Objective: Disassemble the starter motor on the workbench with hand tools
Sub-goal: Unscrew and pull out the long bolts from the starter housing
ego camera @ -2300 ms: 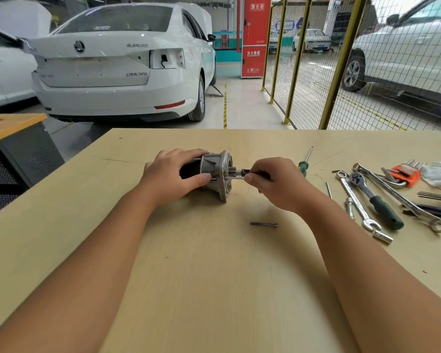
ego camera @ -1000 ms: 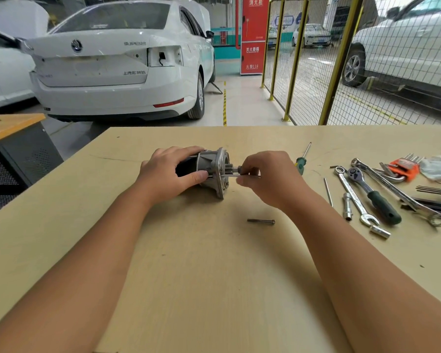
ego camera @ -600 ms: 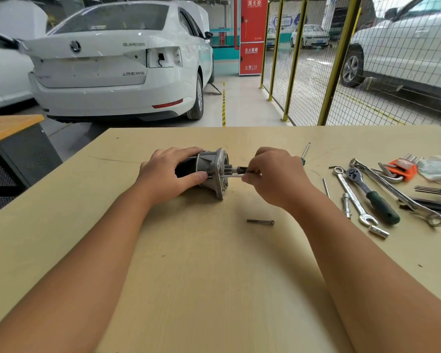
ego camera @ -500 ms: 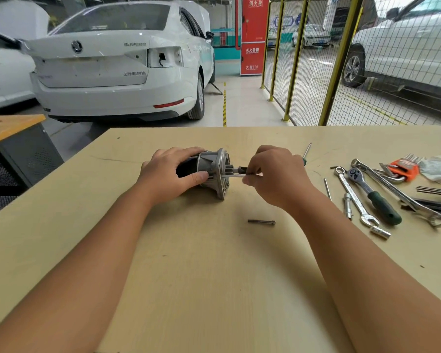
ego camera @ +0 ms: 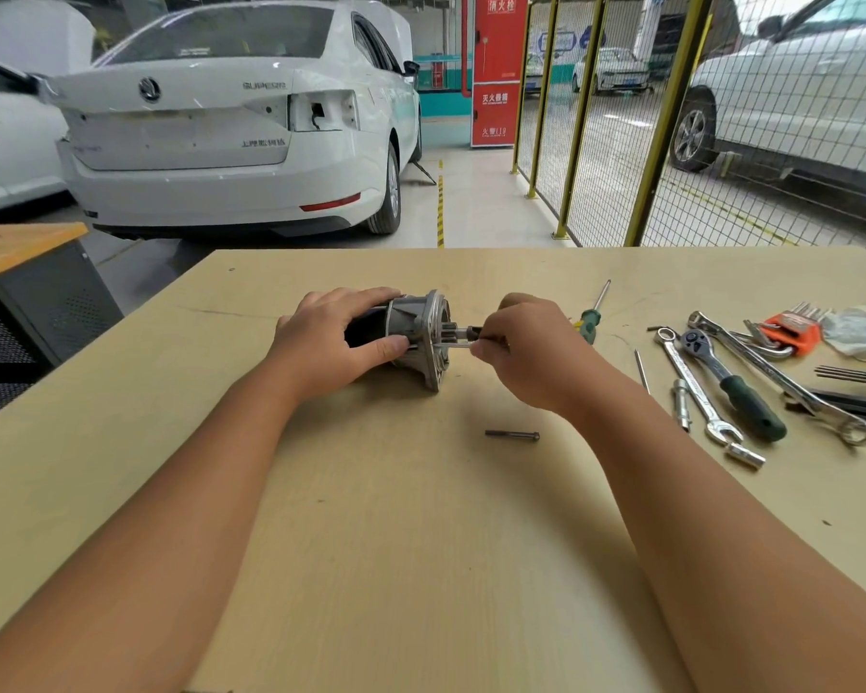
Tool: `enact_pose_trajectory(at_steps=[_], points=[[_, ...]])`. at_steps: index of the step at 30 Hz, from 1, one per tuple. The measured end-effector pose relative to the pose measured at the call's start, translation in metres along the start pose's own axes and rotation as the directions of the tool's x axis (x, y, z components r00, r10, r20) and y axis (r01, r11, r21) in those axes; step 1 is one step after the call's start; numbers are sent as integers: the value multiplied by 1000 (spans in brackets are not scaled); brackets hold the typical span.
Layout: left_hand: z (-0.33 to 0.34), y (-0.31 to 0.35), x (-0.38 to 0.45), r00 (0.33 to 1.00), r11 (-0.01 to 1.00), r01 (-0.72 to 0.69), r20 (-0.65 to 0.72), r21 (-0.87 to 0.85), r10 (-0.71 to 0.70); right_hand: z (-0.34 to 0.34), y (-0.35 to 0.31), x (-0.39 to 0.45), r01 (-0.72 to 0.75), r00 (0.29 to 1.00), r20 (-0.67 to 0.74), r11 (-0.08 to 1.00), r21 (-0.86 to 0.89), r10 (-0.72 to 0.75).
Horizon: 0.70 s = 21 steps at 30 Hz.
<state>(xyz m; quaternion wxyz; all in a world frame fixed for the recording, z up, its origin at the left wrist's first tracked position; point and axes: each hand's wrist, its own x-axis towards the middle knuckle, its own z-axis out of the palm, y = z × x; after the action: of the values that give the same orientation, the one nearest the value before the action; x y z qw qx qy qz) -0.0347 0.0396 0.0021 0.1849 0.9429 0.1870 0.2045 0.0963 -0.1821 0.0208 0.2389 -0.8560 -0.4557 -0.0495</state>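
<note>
The starter motor (ego camera: 421,337) lies on its side on the wooden workbench (ego camera: 421,542), its grey flanged end facing right. My left hand (ego camera: 331,342) wraps over its dark body and holds it down. My right hand (ego camera: 531,352) pinches a long through bolt (ego camera: 453,345) that sticks out of the flange, just below the pinion shaft. One loose bolt (ego camera: 512,435) lies on the bench in front of my right wrist.
To the right lie a green-handled screwdriver (ego camera: 591,317), a thin rod (ego camera: 641,370), a ratchet (ego camera: 731,377), combination wrenches (ego camera: 696,392), a socket (ego camera: 681,405) and orange hex keys (ego camera: 791,332). A white car and a yellow mesh fence stand beyond the bench.
My right hand's fingers have shifted and turned on the bolt at the flange. The left hand and the motor have stayed put. The loose bolt has not moved.
</note>
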Motion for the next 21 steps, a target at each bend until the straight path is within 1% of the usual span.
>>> enact_pose_trajectory(at_steps=[3,7,9,11,13,14,16,19,21], points=[[0,0,0,1000,1000,-3,0,0,3,0,-3,-2,-36,993,-115,994,-99,25],[0,0,0,1000,1000,0,-5,5,0,1,-9,-3,-44,980,-200,990,-134,16],[0,0,0,1000,1000,-5,-5,7,5,3,-10,-2,-44,975,-220,991,-125,16],[0,0,0,1000,1000,-7,-7,7,7,4,-8,-2,-20,980,-199,999,-40,12],[0,-1,0,1000,1000,-6,-5,8,6,4,-5,-1,7,991,-134,997,75,3],[0,-1,1,1000,1000,-7,-4,8,7,4,-3,0,24,994,-106,995,96,-14],[0,-1,1,1000,1000,-8,-4,6,8,3,1,1,47,997,-68,995,84,-41],[0,0,0,1000,1000,-8,-5,1,8,2,4,2,33,999,-12,997,66,-33],[0,0,0,1000,1000,-6,-6,1,6,4,3,2,36,999,-36,999,21,-36]])
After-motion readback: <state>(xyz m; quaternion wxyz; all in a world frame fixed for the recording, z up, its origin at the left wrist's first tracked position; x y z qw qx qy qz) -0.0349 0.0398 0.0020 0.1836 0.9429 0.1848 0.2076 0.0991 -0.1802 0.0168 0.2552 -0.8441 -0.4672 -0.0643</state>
